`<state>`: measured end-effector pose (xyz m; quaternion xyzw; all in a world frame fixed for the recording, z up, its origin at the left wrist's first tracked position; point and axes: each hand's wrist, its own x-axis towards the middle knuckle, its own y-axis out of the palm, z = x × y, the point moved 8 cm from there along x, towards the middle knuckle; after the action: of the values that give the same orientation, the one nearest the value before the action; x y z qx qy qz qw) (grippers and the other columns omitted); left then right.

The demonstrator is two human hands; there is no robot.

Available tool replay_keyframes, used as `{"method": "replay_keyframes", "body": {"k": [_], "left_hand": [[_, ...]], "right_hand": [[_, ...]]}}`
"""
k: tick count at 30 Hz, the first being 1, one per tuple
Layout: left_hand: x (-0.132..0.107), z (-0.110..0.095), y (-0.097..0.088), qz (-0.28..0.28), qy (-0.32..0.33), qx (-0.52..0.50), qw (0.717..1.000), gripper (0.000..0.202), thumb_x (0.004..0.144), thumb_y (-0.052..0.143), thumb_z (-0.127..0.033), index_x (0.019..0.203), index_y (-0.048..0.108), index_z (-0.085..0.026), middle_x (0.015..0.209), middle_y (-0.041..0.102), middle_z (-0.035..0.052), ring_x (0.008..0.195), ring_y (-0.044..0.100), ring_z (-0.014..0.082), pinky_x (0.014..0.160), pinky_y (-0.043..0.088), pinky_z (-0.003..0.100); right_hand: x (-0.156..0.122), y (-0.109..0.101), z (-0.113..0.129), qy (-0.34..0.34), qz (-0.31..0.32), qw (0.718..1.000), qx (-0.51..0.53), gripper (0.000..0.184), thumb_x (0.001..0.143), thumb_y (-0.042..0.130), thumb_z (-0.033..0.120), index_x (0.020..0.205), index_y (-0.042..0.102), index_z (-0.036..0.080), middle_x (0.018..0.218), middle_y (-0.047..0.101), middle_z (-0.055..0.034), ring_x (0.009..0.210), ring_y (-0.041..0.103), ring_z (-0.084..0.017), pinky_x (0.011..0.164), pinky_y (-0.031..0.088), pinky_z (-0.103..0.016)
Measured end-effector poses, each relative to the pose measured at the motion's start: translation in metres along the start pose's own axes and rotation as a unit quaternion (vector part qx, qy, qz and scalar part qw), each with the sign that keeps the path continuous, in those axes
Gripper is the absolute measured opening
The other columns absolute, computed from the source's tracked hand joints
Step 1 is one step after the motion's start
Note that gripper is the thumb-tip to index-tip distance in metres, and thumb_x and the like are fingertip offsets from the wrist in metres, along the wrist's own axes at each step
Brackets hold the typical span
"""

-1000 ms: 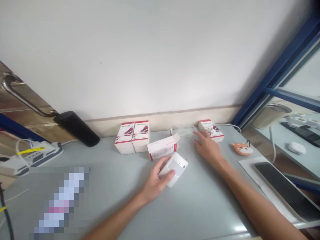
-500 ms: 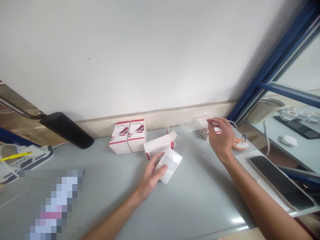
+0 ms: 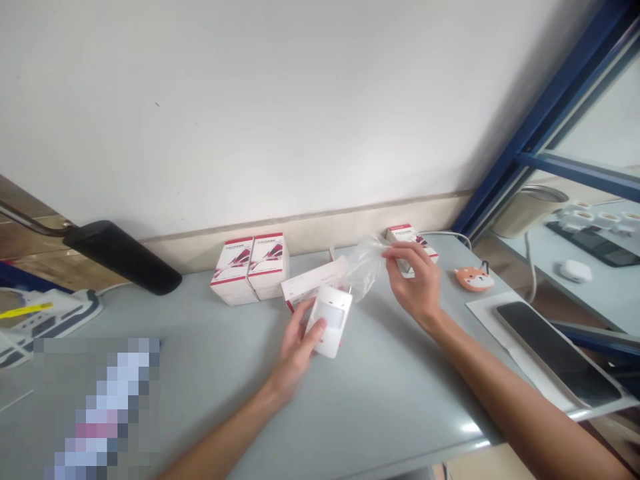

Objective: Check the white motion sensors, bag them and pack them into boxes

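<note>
My left hand (image 3: pixel 299 343) is closed around a white motion sensor (image 3: pixel 331 313), its thumb across the front below the pale lens window. A short thin metal piece sticks up at the sensor's top right corner. My right hand (image 3: pixel 414 279) pinches the edge of a clear plastic bag (image 3: pixel 364 267), whose loose end hangs close to the sensor's top; whether they touch I cannot tell. Behind the sensor lies a white and red carton (image 3: pixel 313 279) on its side, partly covered by the bag and the sensor.
Two white and red boxes (image 3: pixel 250 267) stand at the wall, another box (image 3: pixel 403 235) behind my right hand. An orange animal-face case (image 3: pixel 474 279) and a phone (image 3: pixel 557 353) lie at right. At left are a black padded bar (image 3: pixel 123 257) and a power strip (image 3: pixel 55 327).
My right hand has brought the plastic bag left and down, towards the sensor. The sensor has turned more upright in my left hand. The view has shifted slightly.
</note>
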<state>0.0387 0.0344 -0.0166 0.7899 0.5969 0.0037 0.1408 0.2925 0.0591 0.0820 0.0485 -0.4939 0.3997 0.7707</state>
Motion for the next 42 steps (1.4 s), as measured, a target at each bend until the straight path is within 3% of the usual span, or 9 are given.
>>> {"method": "replay_keyframes", "body": {"k": [8,15,18,21,28,30,34,39,42], "left_hand": [[-0.004,-0.014,0.005,-0.003,0.052,0.062,0.997,0.072,0.09,0.075,-0.051,0.15,0.042,-0.028,0.123,0.072,0.0097,0.099,0.072,0.025,0.079,0.058,0.034],[-0.005,-0.008,0.008,0.024,0.07,0.082,0.994,0.078,0.092,0.075,-0.047,0.158,0.038,-0.029,0.158,0.054,0.0128,0.141,0.056,0.0331,0.104,0.056,0.04],[-0.006,-0.008,0.008,0.028,0.069,0.081,0.994,0.071,0.095,0.071,-0.047,0.157,0.041,-0.029,0.159,0.054,0.0118,0.144,0.053,0.0338,0.107,0.055,0.042],[-0.008,-0.013,0.009,0.036,0.073,0.082,0.993,0.073,0.096,0.069,-0.049,0.158,0.037,-0.029,0.148,0.062,0.0137,0.132,0.063,0.0346,0.097,0.058,0.043],[-0.01,-0.031,0.01,0.034,0.14,0.091,0.985,0.065,0.094,0.071,-0.047,0.146,0.033,-0.031,0.133,0.069,0.0112,0.112,0.069,0.0273,0.089,0.055,0.038],[-0.009,-0.03,0.009,0.031,0.148,0.092,0.984,0.063,0.094,0.071,-0.046,0.142,0.032,-0.031,0.13,0.069,0.0107,0.111,0.069,0.0264,0.089,0.054,0.038],[-0.009,-0.027,0.009,0.043,0.159,0.106,0.981,0.059,0.094,0.072,-0.043,0.135,0.032,-0.031,0.121,0.071,0.0084,0.107,0.068,0.0239,0.087,0.051,0.035],[-0.005,-0.022,0.007,0.047,0.142,0.082,0.985,0.057,0.096,0.07,-0.04,0.136,0.03,-0.032,0.128,0.069,0.0095,0.11,0.068,0.0231,0.089,0.052,0.035],[-0.003,-0.023,0.007,0.042,0.141,0.099,0.984,0.058,0.094,0.073,-0.041,0.133,0.031,-0.03,0.126,0.07,0.0095,0.11,0.069,0.024,0.091,0.052,0.036]], "right_hand": [[-0.003,0.003,0.017,-0.044,0.019,0.999,0.011,0.018,0.096,0.059,0.015,0.094,0.072,0.028,0.106,0.073,-0.0077,0.103,0.072,-0.025,0.094,0.059,-0.045],[-0.01,0.008,0.029,-0.07,0.032,0.996,0.036,0.022,0.098,0.058,0.012,0.102,0.07,0.031,0.108,0.071,-0.0071,0.102,0.07,-0.025,0.092,0.058,-0.048],[-0.012,0.005,0.025,-0.01,-0.008,0.995,0.096,0.026,0.096,0.064,0.017,0.117,0.063,0.033,0.126,0.062,-0.0087,0.114,0.067,-0.026,0.097,0.058,-0.05],[-0.018,0.008,0.016,0.1,-0.054,0.972,0.207,0.052,0.094,0.071,0.029,0.137,0.043,0.038,0.148,0.037,-0.01,0.123,0.064,-0.025,0.098,0.06,-0.047],[-0.036,0.045,0.008,0.275,0.075,0.907,0.312,0.035,0.095,0.069,0.049,0.111,0.043,0.031,0.103,0.046,0.0012,0.079,0.06,-0.013,0.065,0.054,-0.028],[-0.039,0.056,0.013,0.278,0.162,0.885,0.337,0.033,0.096,0.067,0.054,0.102,0.049,0.027,0.093,0.05,0.002,0.074,0.055,-0.013,0.063,0.05,-0.027],[-0.052,0.077,0.034,0.279,0.354,0.789,0.418,0.037,0.1,0.059,0.059,0.104,0.058,0.022,0.085,0.057,0.001,0.073,0.054,-0.014,0.07,0.048,-0.03],[-0.059,0.079,0.04,0.299,0.38,0.742,0.465,0.037,0.094,0.073,0.054,0.106,0.057,0.023,0.097,0.058,-0.0004,0.081,0.054,-0.015,0.073,0.046,-0.029],[-0.061,0.08,0.039,0.289,0.381,0.753,0.452,0.036,0.093,0.075,0.05,0.106,0.054,0.024,0.1,0.056,0.0001,0.08,0.052,-0.013,0.072,0.044,-0.028]]}}
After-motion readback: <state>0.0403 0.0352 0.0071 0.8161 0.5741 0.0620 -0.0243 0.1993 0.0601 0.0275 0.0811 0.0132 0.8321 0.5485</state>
